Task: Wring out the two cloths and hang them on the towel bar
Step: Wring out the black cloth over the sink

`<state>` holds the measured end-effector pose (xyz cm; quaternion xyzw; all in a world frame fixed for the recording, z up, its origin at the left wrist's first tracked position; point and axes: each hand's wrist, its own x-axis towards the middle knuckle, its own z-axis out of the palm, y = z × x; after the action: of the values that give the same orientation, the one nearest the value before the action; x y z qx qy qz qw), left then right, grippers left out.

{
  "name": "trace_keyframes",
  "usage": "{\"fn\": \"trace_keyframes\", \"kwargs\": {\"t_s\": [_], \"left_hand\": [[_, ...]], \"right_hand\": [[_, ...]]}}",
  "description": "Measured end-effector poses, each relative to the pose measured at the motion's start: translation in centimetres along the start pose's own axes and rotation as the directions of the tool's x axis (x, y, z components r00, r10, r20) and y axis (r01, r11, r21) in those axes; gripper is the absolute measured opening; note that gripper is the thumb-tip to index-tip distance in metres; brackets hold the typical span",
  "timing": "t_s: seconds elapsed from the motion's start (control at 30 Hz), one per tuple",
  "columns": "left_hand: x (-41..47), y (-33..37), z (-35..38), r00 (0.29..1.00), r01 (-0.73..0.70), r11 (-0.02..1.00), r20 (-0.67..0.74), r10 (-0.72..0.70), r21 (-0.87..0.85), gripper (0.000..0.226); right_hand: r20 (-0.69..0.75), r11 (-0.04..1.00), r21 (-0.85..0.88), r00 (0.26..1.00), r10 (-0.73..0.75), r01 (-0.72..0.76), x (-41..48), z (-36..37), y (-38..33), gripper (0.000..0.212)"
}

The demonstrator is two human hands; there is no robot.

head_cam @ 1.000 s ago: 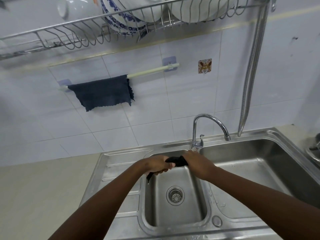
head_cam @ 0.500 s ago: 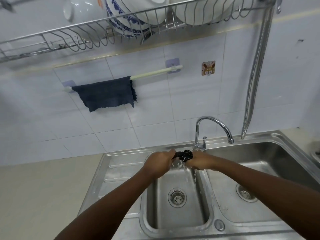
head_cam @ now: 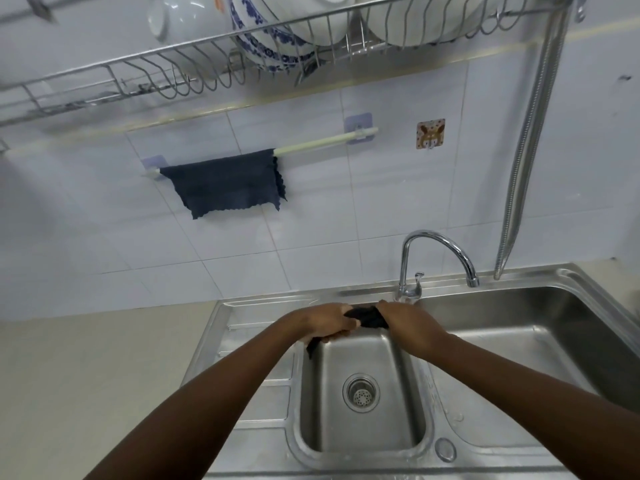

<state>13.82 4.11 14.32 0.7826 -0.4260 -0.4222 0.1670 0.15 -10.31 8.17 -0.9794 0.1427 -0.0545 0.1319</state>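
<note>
A dark cloth (head_cam: 367, 316) is bunched and twisted between my two hands above the small middle basin of the steel sink (head_cam: 360, 441). My left hand (head_cam: 329, 323) grips its left end, and a loose tail hangs below that fist. My right hand (head_cam: 405, 322) grips the other end. A second dark blue cloth (head_cam: 225, 183) hangs spread over the left part of the white towel bar (head_cam: 322, 143) on the tiled wall. The bar's right part is bare.
A chrome faucet (head_cam: 433, 244) arches just behind my right hand. A wire dish rack (head_cam: 194, 67) with bowls hangs above the bar. A metal hose (head_cam: 530, 140) runs down the wall at right. A larger basin (head_cam: 540, 327) lies right, a beige counter (head_cam: 86, 375) left.
My hands stay at the back of the small basin, gripping the cloth. Half a second ago it was a tight knot between them; now a tail hangs below my left fist again.
</note>
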Motion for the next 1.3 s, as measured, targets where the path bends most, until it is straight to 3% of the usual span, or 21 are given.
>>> {"fn": "trace_keyframes", "kwargs": {"t_s": [0.07,0.23,0.43,0.6,0.73,0.83,0.93,1.0,1.07,1.23,1.3], "left_hand": [[0.3,-0.4,0.6,0.984,-0.066,0.941,-0.132,0.116,0.333,0.026],[-0.1,-0.9,2.4,0.877,-0.022,0.776,-0.361,0.317,0.630,0.024],[-0.9,-1.6,2.5,0.800,-0.041,0.638,-0.357,0.482,0.769,0.019],[-1.4,-1.6,2.8,0.791,-0.026,0.636,-0.373,0.485,0.771,0.017],[-0.5,-1.5,3.8,0.788,0.021,0.744,-0.469,0.399,0.668,0.015],[0.1,-1.9,3.6,0.879,-0.040,0.924,-0.427,0.214,0.381,0.018],[-1.0,-2.2,2.9,0.928,-0.158,0.985,-0.333,0.170,0.063,0.029],[-1.9,-2.3,2.8,0.923,-0.223,0.974,-0.330,0.197,-0.044,0.027],[-2.4,-2.4,2.9,0.916,-0.254,0.959,-0.350,0.196,-0.127,0.024],[-2.5,-3.6,4.0,0.920,-0.289,0.907,-0.350,0.175,-0.306,0.025],[-2.5,-3.4,4.4,0.915,-0.311,0.887,-0.361,0.182,-0.340,0.028]], "right_hand": [[0.040,0.999,-0.040,0.999,0.011,-0.009,-0.2,-0.8,-0.7,0.021],[0.121,0.992,0.059,0.987,0.102,-0.109,0.6,-1.5,-1.1,0.024],[0.202,0.921,0.328,0.968,0.148,-0.210,0.0,-2.2,-2.6,0.024],[0.186,0.839,0.485,0.967,0.175,-0.245,-0.9,-1.9,-3.1,0.031],[0.232,0.805,0.532,0.960,0.160,-0.262,-1.3,-2.5,-2.6,0.040],[0.305,0.694,0.660,0.947,0.100,-0.286,-2.0,-2.9,-2.1,0.037],[0.293,0.423,0.850,0.949,0.112,-0.313,-3.0,-2.9,-1.8,0.033],[0.309,0.159,0.931,0.941,0.135,-0.329,-3.3,-2.7,-1.3,0.018],[0.305,0.026,0.948,0.929,0.208,-0.317,-3.5,-2.7,-0.6,0.012],[0.207,0.133,0.956,0.921,0.329,-0.262,-3.7,-3.0,-0.7,0.005],[0.086,0.255,0.947,0.921,0.381,-0.194,-3.6,-2.9,-0.8,0.008]]}}
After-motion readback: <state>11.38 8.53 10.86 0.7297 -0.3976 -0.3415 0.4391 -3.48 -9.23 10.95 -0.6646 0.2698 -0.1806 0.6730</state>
